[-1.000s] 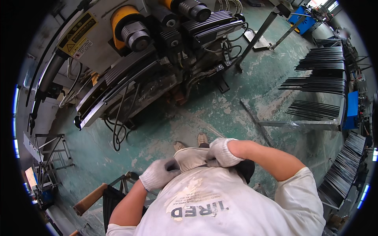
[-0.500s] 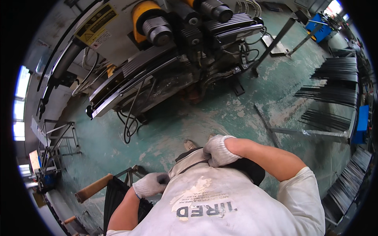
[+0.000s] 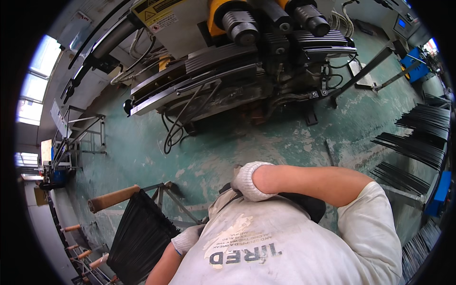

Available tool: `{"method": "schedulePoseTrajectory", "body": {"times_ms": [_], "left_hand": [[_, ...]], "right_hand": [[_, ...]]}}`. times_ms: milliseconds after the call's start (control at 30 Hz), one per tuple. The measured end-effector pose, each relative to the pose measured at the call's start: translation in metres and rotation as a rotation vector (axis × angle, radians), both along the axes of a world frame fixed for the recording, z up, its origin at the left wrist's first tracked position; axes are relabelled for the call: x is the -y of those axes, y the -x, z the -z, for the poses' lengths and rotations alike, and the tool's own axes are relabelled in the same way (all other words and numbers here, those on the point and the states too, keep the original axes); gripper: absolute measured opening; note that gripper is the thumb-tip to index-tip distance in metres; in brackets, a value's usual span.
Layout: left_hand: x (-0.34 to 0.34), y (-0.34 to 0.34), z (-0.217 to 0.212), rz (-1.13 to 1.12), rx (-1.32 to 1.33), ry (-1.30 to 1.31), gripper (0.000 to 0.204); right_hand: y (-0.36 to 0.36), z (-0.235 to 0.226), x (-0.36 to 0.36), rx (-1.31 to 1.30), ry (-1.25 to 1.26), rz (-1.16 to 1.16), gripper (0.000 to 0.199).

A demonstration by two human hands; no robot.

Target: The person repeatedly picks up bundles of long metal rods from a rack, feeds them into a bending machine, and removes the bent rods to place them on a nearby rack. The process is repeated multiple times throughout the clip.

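My right hand, in a pale knitted glove, is bent across the front of my waist, by the lower edge of my white printed shirt. Its fingers look curled, but whatever they may hold is hidden behind the hand. Lower and to the left, my left hand, gloved too, rests against the shirt's side. The fingers of that hand are out of sight. Close beside it, a dense bundle of thin black strips hangs on a rack with a brown padded bar.
A large machine with yellow cylinders and loose cables stands ahead. On the right, a metal rack holds several stacks of thin black strips. A metal frame stands at the left, on worn green floor.
My right hand has shifted left across my waist. The left hand has dropped lower, its fingers going out of sight. The view has turned, so the machine appears further right and higher.
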State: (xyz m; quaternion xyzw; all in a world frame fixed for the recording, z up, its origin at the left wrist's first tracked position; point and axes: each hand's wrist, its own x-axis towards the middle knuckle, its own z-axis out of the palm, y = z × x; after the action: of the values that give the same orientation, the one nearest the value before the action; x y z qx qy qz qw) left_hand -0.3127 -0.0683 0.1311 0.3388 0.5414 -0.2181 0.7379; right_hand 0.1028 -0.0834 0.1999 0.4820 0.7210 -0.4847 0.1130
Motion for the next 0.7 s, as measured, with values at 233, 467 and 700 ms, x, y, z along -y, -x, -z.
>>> {"method": "schedulePoseTrajectory", "body": {"times_ms": [233, 467, 700], "left_hand": [[0.010, 0.012, 0.007, 0.238, 0.034, -0.393, 0.028], [-0.009, -0.032, -0.012, 0.348, -0.046, -0.657, 0.018], [-0.043, -0.117, -0.046, 0.539, 0.015, -0.795, 0.017]], "right_hand": [[-0.002, -0.013, -0.006, 0.025, -0.004, -0.014, 0.042], [-0.029, -0.015, 0.027, 0.055, 0.052, 0.148, 0.042], [-0.055, -0.008, 0.092, 0.019, 0.153, 0.407, 0.038]]}}
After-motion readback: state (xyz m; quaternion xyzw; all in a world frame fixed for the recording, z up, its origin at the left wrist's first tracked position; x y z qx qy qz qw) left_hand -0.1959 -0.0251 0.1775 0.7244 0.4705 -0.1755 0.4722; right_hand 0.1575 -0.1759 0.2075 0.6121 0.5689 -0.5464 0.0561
